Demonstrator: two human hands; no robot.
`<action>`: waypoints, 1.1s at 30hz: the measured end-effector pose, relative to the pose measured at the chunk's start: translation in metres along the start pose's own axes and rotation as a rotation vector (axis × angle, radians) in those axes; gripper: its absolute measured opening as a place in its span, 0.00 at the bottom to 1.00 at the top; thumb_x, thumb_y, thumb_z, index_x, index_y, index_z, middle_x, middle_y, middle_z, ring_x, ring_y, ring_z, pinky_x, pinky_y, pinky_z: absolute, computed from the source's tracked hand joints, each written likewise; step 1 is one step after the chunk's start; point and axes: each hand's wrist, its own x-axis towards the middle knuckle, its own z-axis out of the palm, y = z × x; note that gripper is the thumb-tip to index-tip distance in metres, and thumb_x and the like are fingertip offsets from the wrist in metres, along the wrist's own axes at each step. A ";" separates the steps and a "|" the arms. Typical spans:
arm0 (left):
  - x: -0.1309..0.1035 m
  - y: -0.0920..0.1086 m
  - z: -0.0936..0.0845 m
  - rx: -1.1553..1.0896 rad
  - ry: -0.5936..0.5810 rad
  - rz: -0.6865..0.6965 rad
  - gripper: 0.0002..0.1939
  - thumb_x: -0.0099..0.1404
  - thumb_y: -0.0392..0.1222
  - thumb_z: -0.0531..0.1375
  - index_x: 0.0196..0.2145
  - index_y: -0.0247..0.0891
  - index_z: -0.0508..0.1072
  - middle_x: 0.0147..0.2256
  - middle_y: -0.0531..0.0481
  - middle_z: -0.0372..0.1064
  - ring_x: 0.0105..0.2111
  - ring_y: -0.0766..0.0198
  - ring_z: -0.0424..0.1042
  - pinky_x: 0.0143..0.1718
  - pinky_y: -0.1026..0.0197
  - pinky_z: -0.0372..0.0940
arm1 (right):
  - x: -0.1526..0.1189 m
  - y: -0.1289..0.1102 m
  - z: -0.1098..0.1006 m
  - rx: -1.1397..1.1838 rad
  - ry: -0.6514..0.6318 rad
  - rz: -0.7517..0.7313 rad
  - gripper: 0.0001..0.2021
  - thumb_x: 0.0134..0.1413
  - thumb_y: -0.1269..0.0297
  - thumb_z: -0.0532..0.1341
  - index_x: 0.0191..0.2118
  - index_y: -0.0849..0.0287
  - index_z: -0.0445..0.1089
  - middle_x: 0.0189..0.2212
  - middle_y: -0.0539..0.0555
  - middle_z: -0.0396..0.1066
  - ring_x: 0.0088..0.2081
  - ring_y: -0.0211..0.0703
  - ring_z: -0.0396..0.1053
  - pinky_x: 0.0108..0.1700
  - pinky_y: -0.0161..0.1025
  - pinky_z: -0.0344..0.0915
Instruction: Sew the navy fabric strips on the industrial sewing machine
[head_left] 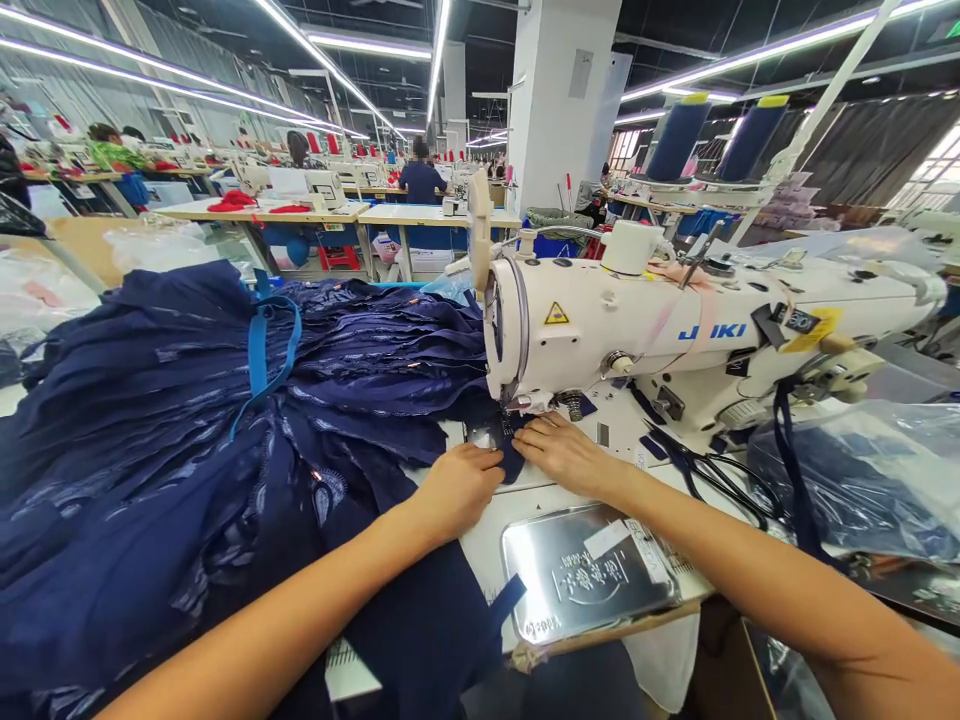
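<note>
A white sewing machine [600,320] stands in front of me, its needle area low at the left end. Just below that, a small navy fabric piece [513,462] lies on the machine bed. My left hand [463,487] is closed at the left edge of this piece, fingers curled, beside a shiny metal plate [482,437]. On the other side, my right hand [561,455] presses the fabric with its fingers together, close by the needle area. A large bundle of navy garments [150,400], tied with a blue strap [259,350], spreads to the left.
A silver tin lid [592,570] lies near the front edge. Black scissors [705,470] and a clear plastic bag [862,480] are at the right. Two navy thread cones [679,140] stand above the machine. Several people work at machines behind.
</note>
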 end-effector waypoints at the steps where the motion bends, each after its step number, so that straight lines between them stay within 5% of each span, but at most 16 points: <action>1: 0.004 0.003 0.003 0.035 -0.001 -0.004 0.09 0.59 0.29 0.52 0.33 0.33 0.72 0.41 0.43 0.71 0.40 0.59 0.70 0.41 0.57 0.63 | -0.001 0.005 0.001 0.013 0.008 -0.006 0.13 0.58 0.74 0.49 0.45 0.66 0.67 0.42 0.60 0.69 0.41 0.45 0.64 0.45 0.45 0.62; 10: 0.021 0.016 0.009 0.154 -0.019 -0.080 0.11 0.58 0.25 0.51 0.33 0.31 0.70 0.38 0.43 0.72 0.37 0.59 0.71 0.39 0.56 0.65 | -0.004 0.019 0.011 0.042 0.064 0.002 0.16 0.56 0.77 0.48 0.48 0.65 0.67 0.45 0.60 0.69 0.45 0.45 0.66 0.45 0.44 0.63; 33: 0.031 0.012 0.020 0.199 0.094 -0.106 0.06 0.58 0.28 0.55 0.31 0.32 0.71 0.33 0.47 0.73 0.32 0.59 0.70 0.36 0.57 0.64 | 0.001 0.016 0.009 0.026 -0.077 0.104 0.22 0.50 0.81 0.48 0.51 0.71 0.64 0.48 0.65 0.66 0.45 0.49 0.67 0.42 0.43 0.68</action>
